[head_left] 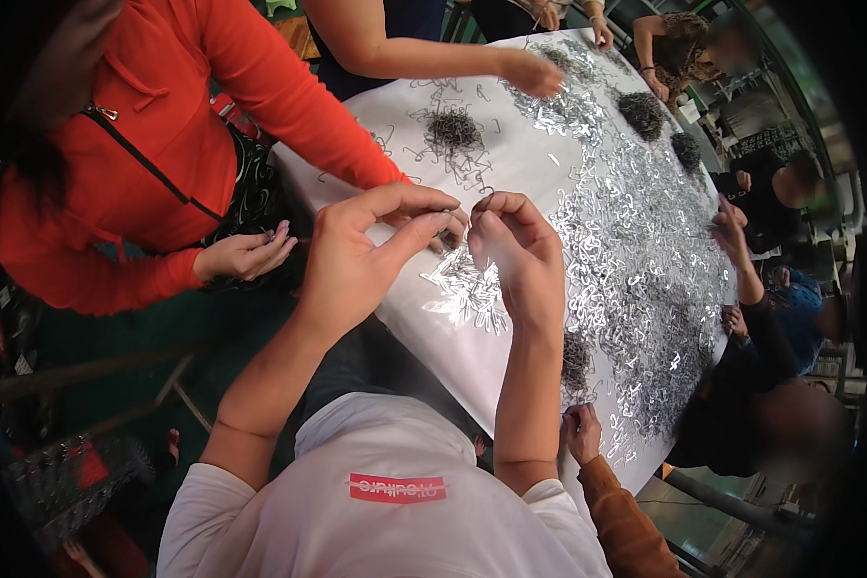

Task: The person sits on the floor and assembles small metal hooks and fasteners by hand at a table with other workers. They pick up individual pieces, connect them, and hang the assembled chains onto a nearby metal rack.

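Note:
Both my hands are raised over the near edge of the table, their fingertips almost meeting. My left hand (356,249) is closed in a pinch of thumb and forefinger; what lies between them is too small to make out. My right hand (522,252) pinches a small dark wire hook (485,192), whose curved end shows above the fingertips. Just beneath the hands lies a small heap of shiny flat metal pieces (472,294) on the white tabletop (424,332). A dark tangle of wire hooks (454,128) sits farther off.
Shiny metal pieces (635,260) spread over the table's right side, with dark hook piles (642,114) among them. A co-worker in a red jacket (154,144) stands close on my left, one hand behind mine. Another's brown sleeve (614,501) reaches in at right. Several people surround the table.

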Available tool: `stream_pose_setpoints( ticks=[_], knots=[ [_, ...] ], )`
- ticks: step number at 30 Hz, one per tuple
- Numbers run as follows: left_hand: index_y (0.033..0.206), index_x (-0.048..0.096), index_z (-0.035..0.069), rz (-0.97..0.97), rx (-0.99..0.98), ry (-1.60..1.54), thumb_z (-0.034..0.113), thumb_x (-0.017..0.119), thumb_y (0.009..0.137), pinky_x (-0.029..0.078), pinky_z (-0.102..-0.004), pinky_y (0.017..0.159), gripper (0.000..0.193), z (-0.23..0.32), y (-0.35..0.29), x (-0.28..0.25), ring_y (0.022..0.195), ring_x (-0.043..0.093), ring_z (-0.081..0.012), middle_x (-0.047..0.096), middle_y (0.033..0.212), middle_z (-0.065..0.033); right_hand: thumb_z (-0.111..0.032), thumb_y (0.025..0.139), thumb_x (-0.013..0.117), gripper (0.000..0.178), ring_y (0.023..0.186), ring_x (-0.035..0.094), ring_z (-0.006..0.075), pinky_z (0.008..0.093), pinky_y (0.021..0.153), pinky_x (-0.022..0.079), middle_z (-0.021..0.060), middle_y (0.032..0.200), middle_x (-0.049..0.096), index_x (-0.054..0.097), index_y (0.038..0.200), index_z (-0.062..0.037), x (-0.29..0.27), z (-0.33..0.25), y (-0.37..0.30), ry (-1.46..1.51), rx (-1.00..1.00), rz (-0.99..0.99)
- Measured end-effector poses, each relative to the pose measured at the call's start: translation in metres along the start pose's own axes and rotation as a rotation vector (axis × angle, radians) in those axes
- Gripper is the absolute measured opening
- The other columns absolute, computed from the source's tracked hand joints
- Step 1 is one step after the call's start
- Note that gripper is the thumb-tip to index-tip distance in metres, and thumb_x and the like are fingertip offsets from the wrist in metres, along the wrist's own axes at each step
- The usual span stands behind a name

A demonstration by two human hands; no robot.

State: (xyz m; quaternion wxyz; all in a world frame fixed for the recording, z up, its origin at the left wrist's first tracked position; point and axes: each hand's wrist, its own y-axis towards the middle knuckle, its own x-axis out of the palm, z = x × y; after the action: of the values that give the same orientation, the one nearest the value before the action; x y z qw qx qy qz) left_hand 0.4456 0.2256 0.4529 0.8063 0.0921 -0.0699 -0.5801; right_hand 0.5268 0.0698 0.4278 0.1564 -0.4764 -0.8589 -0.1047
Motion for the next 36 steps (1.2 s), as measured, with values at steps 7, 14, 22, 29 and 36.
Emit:
stream_pose_setpoints(
  ticks=[7,14,22,29,36],
  knots=[
    [0.103,0.065,0.002,0.008,0.116,0.122,-0.003,0.064,0.079,0.050,-0.0251,0.076,0.025,0.009,-0.004,0.016,0.080,0.066,-0.0123,0.069,0.087,-0.0082,-0.009,0.088,0.061,0.009,0.074,0.052,0.0076,0.0198,0.063,0.040,0.0022,0.087,0.058,0.057,0.091,-0.0012,0.030,-0.035,-0.027,-0.045,-0.036,0.080],
    [0.106,0.061,0.004,-0.002,0.238,0.179,-0.003,0.066,0.077,0.050,-0.0264,0.073,0.030,0.011,-0.003,0.032,0.082,0.068,-0.0158,0.069,0.084,-0.0074,-0.008,0.088,0.061,0.008,0.084,0.046,0.0069,0.0199,0.074,0.037,0.0011,0.097,0.053,0.056,0.088,-0.0020,0.021,-0.034,-0.032,-0.128,-0.164,0.188],
    [0.104,0.060,0.003,-0.033,0.246,0.167,-0.004,0.068,0.075,0.049,-0.0254,0.075,0.031,0.004,0.002,0.046,0.081,0.067,-0.0136,0.069,0.082,-0.0066,-0.006,0.088,0.060,0.006,0.088,0.047,0.0077,0.0212,0.078,0.038,0.0010,0.098,0.053,0.057,0.091,-0.0015,0.007,-0.036,-0.038,-0.144,-0.199,0.218],
    [0.104,0.059,0.003,-0.041,0.322,0.177,-0.001,0.066,0.077,0.051,-0.0275,0.070,0.028,0.001,0.007,0.050,0.079,0.069,-0.0174,0.069,0.081,-0.0079,-0.004,0.087,0.061,0.006,0.089,0.048,0.0075,0.0217,0.077,0.040,0.0018,0.100,0.052,0.057,0.091,-0.0012,0.006,-0.033,-0.030,-0.128,-0.273,0.243],
    [0.099,0.068,0.004,0.068,0.075,0.116,0.010,0.068,0.081,0.049,-0.0242,0.072,0.019,-0.078,0.018,0.022,0.076,0.065,-0.0139,0.069,0.094,-0.0066,0.002,0.085,0.060,0.006,0.088,0.050,0.0090,0.0209,0.073,0.042,0.0041,0.102,0.050,0.060,0.090,-0.0008,0.016,-0.043,-0.041,-0.234,-0.438,0.250]
  ],
)
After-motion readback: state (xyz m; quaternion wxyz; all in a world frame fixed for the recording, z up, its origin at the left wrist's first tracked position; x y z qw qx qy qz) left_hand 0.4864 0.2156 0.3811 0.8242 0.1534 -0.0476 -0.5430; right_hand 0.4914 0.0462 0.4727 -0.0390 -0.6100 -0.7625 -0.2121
